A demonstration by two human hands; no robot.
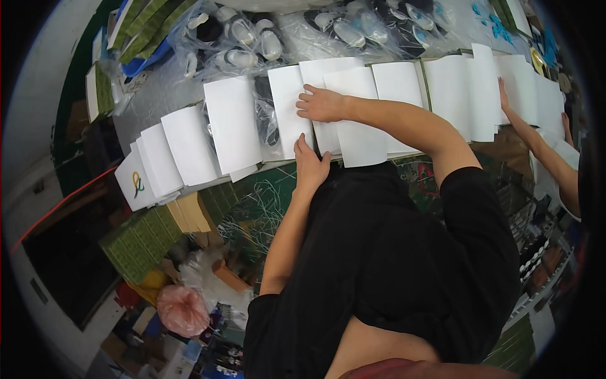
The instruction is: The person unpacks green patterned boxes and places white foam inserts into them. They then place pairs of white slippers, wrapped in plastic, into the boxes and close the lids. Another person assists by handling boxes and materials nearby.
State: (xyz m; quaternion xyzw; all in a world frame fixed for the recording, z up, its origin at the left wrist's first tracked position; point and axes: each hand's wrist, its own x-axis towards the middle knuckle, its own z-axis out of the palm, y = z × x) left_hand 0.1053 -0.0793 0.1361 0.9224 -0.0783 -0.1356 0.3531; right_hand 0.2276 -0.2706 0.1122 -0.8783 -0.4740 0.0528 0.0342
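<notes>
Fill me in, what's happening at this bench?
A person in a black top leans over a worktable lined with overlapping white paper sheets. The right hand presses flat on one sheet; the left hand rests at the row's near edge. A co-worker's hand touches sheets farther right. Bagged shoes lie behind.

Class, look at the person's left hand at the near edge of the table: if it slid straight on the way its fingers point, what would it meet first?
The left hand points up the picture, across the white sheets. Straight on, it would most likely meet the right hand, which lies flat on the sheets just beyond it. Depth is hard to judge, but both seem to rest at table level.
</notes>
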